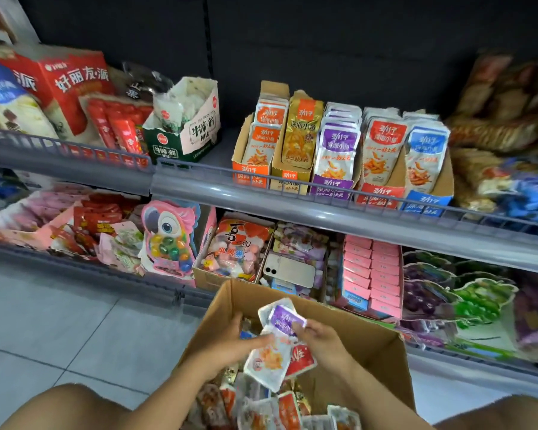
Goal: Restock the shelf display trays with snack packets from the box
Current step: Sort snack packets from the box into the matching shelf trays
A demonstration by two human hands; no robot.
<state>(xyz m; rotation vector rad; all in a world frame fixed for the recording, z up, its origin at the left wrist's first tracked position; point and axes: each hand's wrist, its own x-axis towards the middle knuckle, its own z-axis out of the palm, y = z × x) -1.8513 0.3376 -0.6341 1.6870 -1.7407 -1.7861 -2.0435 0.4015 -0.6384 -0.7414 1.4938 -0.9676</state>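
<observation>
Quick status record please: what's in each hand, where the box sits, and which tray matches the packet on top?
left hand: holds orange packet
right hand: pinches purple packet
box: open, under both hands, loose packets inside
matching tray: purple tray, upper shelf, middle of five
phone: lying on lower-shelf goods

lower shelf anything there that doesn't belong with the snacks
Yes: a white smartphone lies flat, camera side up, on the pale purple sweet packets, just left of the stacked pink boxes. It is not stock, so it looks set down there and could get buried or forgotten.
</observation>
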